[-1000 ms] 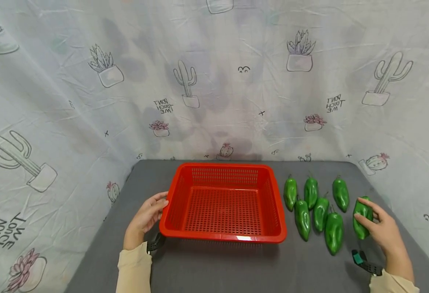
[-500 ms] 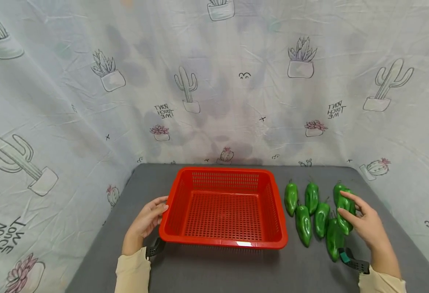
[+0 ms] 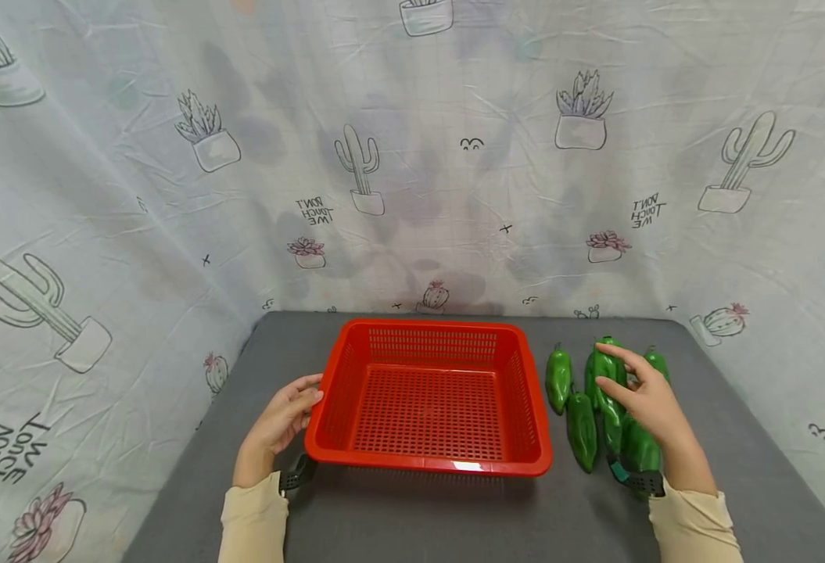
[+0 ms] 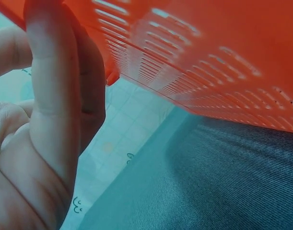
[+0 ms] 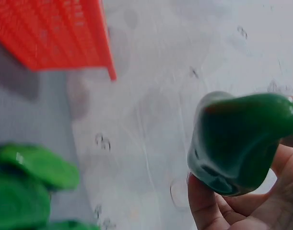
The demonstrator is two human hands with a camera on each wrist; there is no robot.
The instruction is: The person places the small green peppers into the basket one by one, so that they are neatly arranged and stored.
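We note right fingers (image 3: 629,358) part-closed on a pepper (image 5: 240,143) (smooth, it may slip); left fingers (image 3: 308,401) pinch the basket (image 3: 419,464), which a pull could tip.

- Right hand (image 5: 261,206) grips one green pepper (image 5: 232,143); pepper glossy, dark green, narrower rounded end pointing right.
- Fingers sit at held pepper's lower and right sides; part of hand cut off by frame edge.
- Red basket (image 5: 64,38) up-left of held pepper, well apart; slotted walls, solid rim, only partly in frame.
- Loose green peppers (image 5: 38,165) down-left of held pepper, at least three, bunched, blurred; exact contact unclear.
- Grey surface (image 5: 50,115) far left of held pepper.
- Pale cloth (image 5: 151,139) behind held pepper, small dark line drawings, soft focus.
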